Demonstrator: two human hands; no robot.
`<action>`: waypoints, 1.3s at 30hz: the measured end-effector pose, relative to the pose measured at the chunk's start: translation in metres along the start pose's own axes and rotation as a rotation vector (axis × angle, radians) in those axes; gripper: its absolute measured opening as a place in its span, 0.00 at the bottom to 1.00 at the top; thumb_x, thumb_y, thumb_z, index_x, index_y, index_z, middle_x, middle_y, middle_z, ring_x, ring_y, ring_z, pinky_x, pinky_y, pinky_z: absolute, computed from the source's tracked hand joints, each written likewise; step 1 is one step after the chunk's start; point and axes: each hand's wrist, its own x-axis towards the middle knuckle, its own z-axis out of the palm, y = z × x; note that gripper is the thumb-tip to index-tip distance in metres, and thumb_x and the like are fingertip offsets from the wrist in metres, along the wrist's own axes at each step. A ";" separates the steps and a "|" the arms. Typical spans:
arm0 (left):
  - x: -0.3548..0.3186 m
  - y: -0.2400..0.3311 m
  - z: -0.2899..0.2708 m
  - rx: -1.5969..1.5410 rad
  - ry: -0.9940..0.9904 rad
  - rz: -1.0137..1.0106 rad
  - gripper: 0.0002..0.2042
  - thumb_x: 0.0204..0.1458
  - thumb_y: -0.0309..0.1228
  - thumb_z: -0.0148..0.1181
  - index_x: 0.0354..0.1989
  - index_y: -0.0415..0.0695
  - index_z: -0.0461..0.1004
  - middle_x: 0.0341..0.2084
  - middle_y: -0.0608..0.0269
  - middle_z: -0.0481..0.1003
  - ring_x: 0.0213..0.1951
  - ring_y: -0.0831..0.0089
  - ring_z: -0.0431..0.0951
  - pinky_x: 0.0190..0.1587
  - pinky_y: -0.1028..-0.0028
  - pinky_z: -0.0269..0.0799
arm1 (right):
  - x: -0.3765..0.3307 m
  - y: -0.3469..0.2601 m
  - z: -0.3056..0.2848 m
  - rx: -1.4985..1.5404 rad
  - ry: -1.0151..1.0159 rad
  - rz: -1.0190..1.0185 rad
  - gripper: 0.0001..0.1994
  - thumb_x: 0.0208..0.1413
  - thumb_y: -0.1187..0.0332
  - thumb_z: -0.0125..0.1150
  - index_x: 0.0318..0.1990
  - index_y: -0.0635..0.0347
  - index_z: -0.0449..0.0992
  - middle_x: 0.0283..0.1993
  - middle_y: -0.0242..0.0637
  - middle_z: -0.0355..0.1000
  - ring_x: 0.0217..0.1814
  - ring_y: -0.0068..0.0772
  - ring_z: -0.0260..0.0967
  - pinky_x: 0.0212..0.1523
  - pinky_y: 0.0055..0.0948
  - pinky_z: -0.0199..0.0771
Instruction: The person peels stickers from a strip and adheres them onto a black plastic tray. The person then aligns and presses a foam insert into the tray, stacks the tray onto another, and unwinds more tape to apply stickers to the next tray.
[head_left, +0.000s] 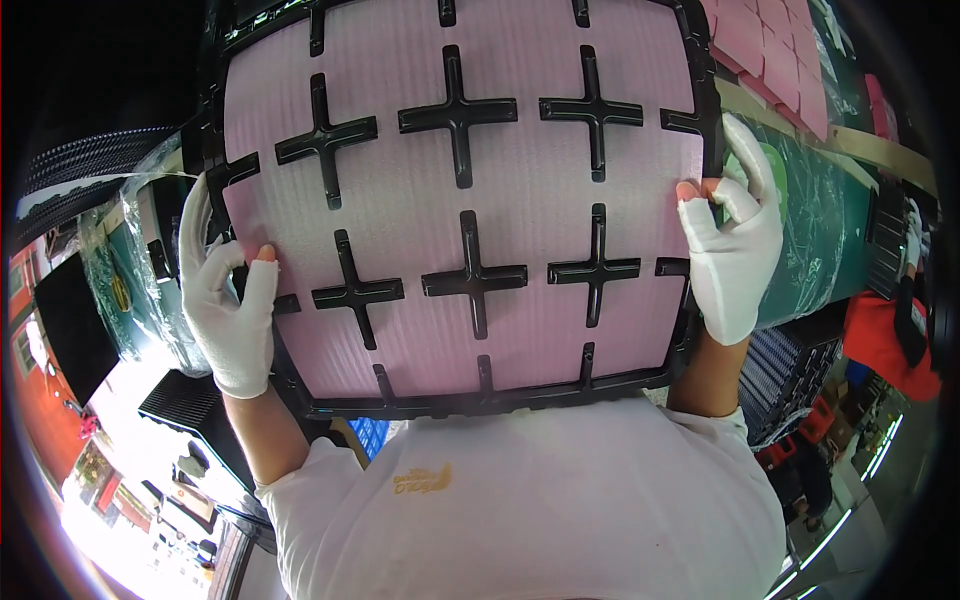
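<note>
A large black plastic tray [450, 406] spans the space before my chest, its near rim close to my shirt. Pink foam sheeting [400, 210] shows across it, crossed by black plus-shaped dividers [470, 275]. My left hand [235, 325], in a white glove with a bare thumb tip, grips the left rim, thumb on the pink sheeting and fingers along the outer side. On the opposite rim, my right hand [735, 250] wears a similar glove. Its thumb and a bent finger lie near the sheeting's edge, with another finger stretched along the outside. The undersides of both grips are hidden.
Pink sheets [765, 45] lie at the upper right beside a green work surface [855, 225] with clear plastic film [815, 250]. Black stacked trays [790, 375] stand at the right. Beyond them is another person in red [880, 345]. A blue crate [372, 434] shows below the tray.
</note>
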 end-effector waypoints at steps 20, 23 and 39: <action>-0.004 0.002 0.001 -0.024 0.001 0.016 0.04 0.48 0.16 0.62 0.29 0.31 0.72 0.68 0.47 0.59 0.56 0.67 0.71 0.57 0.73 0.65 | 0.001 -0.011 -0.001 0.110 -0.041 0.077 0.12 0.44 0.81 0.70 0.38 0.72 0.79 0.63 0.41 0.69 0.31 0.22 0.73 0.37 0.21 0.74; -0.004 0.002 -0.001 -0.077 -0.021 -0.100 0.04 0.48 0.16 0.62 0.29 0.31 0.72 0.68 0.48 0.59 0.50 0.71 0.72 0.54 0.74 0.66 | 0.001 -0.010 -0.003 0.080 -0.042 0.058 0.09 0.44 0.81 0.70 0.35 0.73 0.78 0.63 0.42 0.69 0.32 0.23 0.75 0.38 0.21 0.74; -0.004 -0.001 -0.002 -0.018 -0.050 -0.005 0.05 0.52 0.20 0.61 0.33 0.30 0.72 0.69 0.49 0.59 0.64 0.63 0.63 0.64 0.72 0.54 | -0.002 -0.009 -0.002 0.124 -0.034 0.138 0.07 0.43 0.77 0.73 0.28 0.70 0.79 0.61 0.44 0.70 0.30 0.24 0.74 0.39 0.25 0.74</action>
